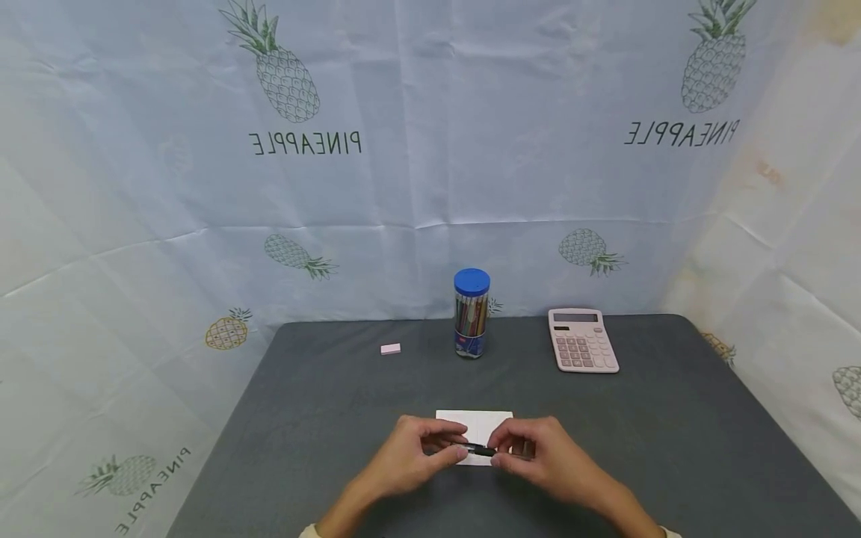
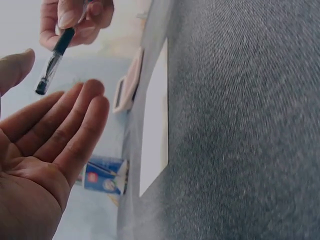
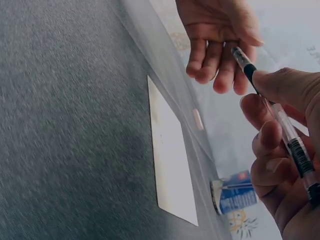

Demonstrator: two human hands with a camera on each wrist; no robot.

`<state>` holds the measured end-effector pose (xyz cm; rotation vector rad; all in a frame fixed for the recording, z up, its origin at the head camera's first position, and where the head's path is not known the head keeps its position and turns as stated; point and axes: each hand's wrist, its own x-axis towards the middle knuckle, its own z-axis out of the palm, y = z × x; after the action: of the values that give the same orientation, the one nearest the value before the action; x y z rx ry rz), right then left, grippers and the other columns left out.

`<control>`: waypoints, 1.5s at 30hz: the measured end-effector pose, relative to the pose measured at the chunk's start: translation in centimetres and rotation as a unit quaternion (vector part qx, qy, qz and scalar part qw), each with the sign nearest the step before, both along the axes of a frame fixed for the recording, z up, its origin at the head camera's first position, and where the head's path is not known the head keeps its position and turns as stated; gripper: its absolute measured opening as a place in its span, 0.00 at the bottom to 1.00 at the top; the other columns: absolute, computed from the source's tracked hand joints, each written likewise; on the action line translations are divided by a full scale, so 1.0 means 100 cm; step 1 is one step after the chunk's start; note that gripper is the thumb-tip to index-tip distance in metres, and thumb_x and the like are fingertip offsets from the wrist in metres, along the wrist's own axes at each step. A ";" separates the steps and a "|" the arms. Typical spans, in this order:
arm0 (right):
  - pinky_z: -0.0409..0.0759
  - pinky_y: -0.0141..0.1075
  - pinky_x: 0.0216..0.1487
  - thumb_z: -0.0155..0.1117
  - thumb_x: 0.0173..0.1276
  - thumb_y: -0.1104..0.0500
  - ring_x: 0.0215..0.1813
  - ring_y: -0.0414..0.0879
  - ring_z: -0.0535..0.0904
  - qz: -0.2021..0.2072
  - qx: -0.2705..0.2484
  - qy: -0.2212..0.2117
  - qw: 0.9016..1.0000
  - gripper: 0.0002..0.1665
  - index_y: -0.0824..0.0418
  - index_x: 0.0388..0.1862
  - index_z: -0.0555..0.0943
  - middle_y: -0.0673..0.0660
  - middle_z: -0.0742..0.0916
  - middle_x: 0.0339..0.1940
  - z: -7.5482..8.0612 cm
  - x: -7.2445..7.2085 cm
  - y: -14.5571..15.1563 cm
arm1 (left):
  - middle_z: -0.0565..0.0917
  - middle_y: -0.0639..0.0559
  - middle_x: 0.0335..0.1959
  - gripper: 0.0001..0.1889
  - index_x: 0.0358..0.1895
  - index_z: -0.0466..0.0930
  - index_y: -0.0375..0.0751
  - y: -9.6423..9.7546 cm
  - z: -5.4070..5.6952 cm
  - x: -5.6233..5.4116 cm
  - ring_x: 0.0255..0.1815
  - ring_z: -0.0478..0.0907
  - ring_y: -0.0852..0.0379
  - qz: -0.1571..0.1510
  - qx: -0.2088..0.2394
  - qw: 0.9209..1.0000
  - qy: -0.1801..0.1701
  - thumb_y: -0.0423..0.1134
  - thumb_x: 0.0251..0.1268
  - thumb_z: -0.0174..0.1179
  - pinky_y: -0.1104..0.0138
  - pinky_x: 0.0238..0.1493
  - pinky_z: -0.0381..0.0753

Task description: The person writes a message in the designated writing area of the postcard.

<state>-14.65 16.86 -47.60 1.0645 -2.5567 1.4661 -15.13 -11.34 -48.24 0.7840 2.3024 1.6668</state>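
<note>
In the head view, my right hand (image 1: 541, 454) pinches a black-and-clear pen (image 1: 481, 450) between thumb and fingers. The right wrist view shows the pen's clear barrel (image 3: 285, 125) running back across that palm. My left hand (image 1: 418, 453) faces it, near the pen's other end. Its fingers (image 2: 82, 130) are extended and its thumb stands apart in the left wrist view, where a gap shows between the pen tip and this hand. Below both hands a white sheet of paper (image 1: 474, 423) lies on the table, partly covered by them in the head view.
On the dark grey table (image 1: 323, 418), a blue-lidded tub of pencils (image 1: 471, 314) stands at the back. A pink calculator (image 1: 584, 341) lies right of it, a small pink eraser (image 1: 390, 349) to its left. A pineapple-print cloth (image 1: 430, 164) hangs behind.
</note>
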 end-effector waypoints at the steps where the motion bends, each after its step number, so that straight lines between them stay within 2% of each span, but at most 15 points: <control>1: 0.79 0.28 0.27 0.79 0.72 0.56 0.29 0.27 0.76 0.001 -0.003 -0.002 1.000 0.06 0.47 0.44 0.89 0.38 0.89 0.32 -0.001 0.001 -0.001 | 0.95 0.42 0.45 0.17 0.56 0.90 0.29 0.001 0.000 0.000 0.41 0.92 0.62 -0.002 -0.003 1.000 -0.003 0.40 0.75 0.72 0.73 0.45 0.89; 4: 0.81 0.28 0.29 0.80 0.72 0.57 0.31 0.29 0.78 0.002 -0.016 -0.014 1.000 0.06 0.48 0.44 0.90 0.40 0.90 0.33 -0.003 0.002 -0.003 | 0.94 0.45 0.36 0.12 0.51 0.93 0.34 0.001 0.000 0.002 0.33 0.89 0.65 -0.008 -0.012 1.000 -0.008 0.40 0.76 0.72 0.75 0.37 0.86; 8: 0.89 0.31 0.41 0.78 0.72 0.61 0.37 0.34 0.86 0.001 -0.049 -0.071 0.996 0.07 0.55 0.47 0.91 0.47 0.92 0.39 -0.006 0.003 -0.002 | 0.93 0.47 0.30 0.08 0.45 0.94 0.36 0.000 -0.001 0.004 0.28 0.85 0.68 -0.011 -0.013 1.000 -0.011 0.38 0.75 0.72 0.75 0.33 0.84; 12: 0.90 0.35 0.35 0.73 0.77 0.61 0.33 0.37 0.86 -0.010 -0.085 -0.149 0.985 0.06 0.62 0.48 0.90 0.56 0.92 0.38 -0.009 0.003 0.002 | 0.92 0.45 0.30 0.10 0.45 0.93 0.32 -0.002 -0.001 0.007 0.28 0.86 0.67 -0.001 -0.006 1.000 -0.011 0.37 0.75 0.72 0.74 0.33 0.85; 15: 0.87 0.37 0.27 0.71 0.79 0.61 0.28 0.37 0.84 -0.018 -0.118 -0.203 0.972 0.08 0.66 0.49 0.89 0.59 0.91 0.35 -0.014 0.004 0.004 | 0.92 0.40 0.31 0.10 0.45 0.93 0.31 -0.002 0.000 0.008 0.28 0.87 0.64 0.011 -0.004 1.000 -0.007 0.37 0.75 0.72 0.74 0.32 0.85; 18: 0.87 0.34 0.30 0.67 0.81 0.62 0.29 0.38 0.84 -0.024 -0.180 -0.274 0.944 0.09 0.69 0.50 0.86 0.55 0.91 0.34 -0.022 0.005 0.001 | 0.92 0.39 0.32 0.08 0.45 0.94 0.34 -0.001 0.000 0.008 0.28 0.88 0.61 0.024 -0.008 1.000 0.007 0.37 0.74 0.72 0.74 0.32 0.85; 21: 0.86 0.31 0.33 0.64 0.84 0.61 0.31 0.38 0.83 -0.026 -0.252 -0.355 0.900 0.07 0.64 0.50 0.86 0.50 0.89 0.35 -0.028 0.008 -0.006 | 0.93 0.43 0.31 0.05 0.44 0.94 0.39 0.000 0.000 0.009 0.28 0.88 0.61 0.034 -0.015 0.999 0.027 0.36 0.73 0.73 0.74 0.31 0.85; 23: 0.85 0.30 0.34 0.62 0.85 0.60 0.32 0.38 0.82 -0.017 -0.286 -0.389 0.876 0.07 0.58 0.50 0.86 0.48 0.88 0.35 -0.031 0.010 -0.011 | 0.94 0.49 0.32 0.04 0.44 0.95 0.42 0.001 0.000 0.009 0.29 0.87 0.65 0.037 -0.018 0.998 0.040 0.35 0.72 0.74 0.73 0.33 0.87; 24: 0.85 0.29 0.34 0.61 0.86 0.59 0.32 0.37 0.82 -0.010 -0.296 -0.400 0.867 0.07 0.56 0.50 0.86 0.48 0.88 0.35 -0.033 0.011 -0.014 | 0.94 0.53 0.33 0.04 0.44 0.95 0.43 0.002 0.000 0.009 0.29 0.86 0.67 0.038 -0.021 0.998 0.047 0.34 0.71 0.74 0.73 0.34 0.87; 26: 0.85 0.29 0.34 0.59 0.87 0.58 0.32 0.37 0.82 0.007 -0.305 -0.411 0.859 0.08 0.53 0.50 0.86 0.47 0.88 0.35 -0.035 0.013 -0.020 | 0.94 0.58 0.35 0.04 0.44 0.95 0.45 0.003 0.000 0.009 0.31 0.85 0.70 0.038 -0.028 0.997 0.056 0.34 0.70 0.75 0.73 0.37 0.88; 29: 0.85 0.29 0.34 0.57 0.88 0.58 0.32 0.36 0.83 0.031 -0.310 -0.417 0.854 0.08 0.53 0.52 0.84 0.47 0.88 0.36 -0.037 0.014 -0.027 | 0.95 0.57 0.38 0.05 0.45 0.95 0.44 0.004 0.000 0.010 0.34 0.84 0.73 0.034 -0.034 0.996 0.071 0.33 0.70 0.75 0.73 0.40 0.88; 34: 0.85 0.29 0.33 0.58 0.88 0.57 0.32 0.37 0.85 0.024 -0.307 -0.427 0.850 0.07 0.55 0.52 0.83 0.48 0.88 0.35 -0.041 0.015 -0.038 | 0.95 0.52 0.40 0.05 0.46 0.95 0.44 0.004 0.000 0.011 0.36 0.85 0.74 0.027 -0.043 0.994 0.097 0.34 0.70 0.75 0.74 0.42 0.88; 41: 0.84 0.28 0.34 0.63 0.85 0.59 0.32 0.37 0.84 0.000 -0.302 -0.415 0.858 0.04 0.55 0.45 0.83 0.48 0.88 0.34 -0.042 0.016 -0.045 | 0.95 0.57 0.41 0.05 0.46 0.96 0.46 0.003 -0.002 0.014 0.37 0.82 0.76 0.026 -0.062 0.987 0.143 0.34 0.72 0.74 0.73 0.42 0.88; 45: 0.85 0.28 0.36 0.64 0.84 0.61 0.33 0.37 0.84 0.010 -0.298 -0.397 0.868 0.05 0.55 0.43 0.83 0.48 0.88 0.35 -0.041 0.017 -0.044 | 0.95 0.59 0.41 0.04 0.44 0.95 0.45 0.001 -0.001 0.017 0.36 0.79 0.77 0.024 -0.071 0.985 0.156 0.35 0.72 0.74 0.76 0.40 0.85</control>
<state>-12.98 12.48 -51.66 0.4291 -2.0900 2.8912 -13.48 -11.26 -48.32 1.0288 2.6322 1.4658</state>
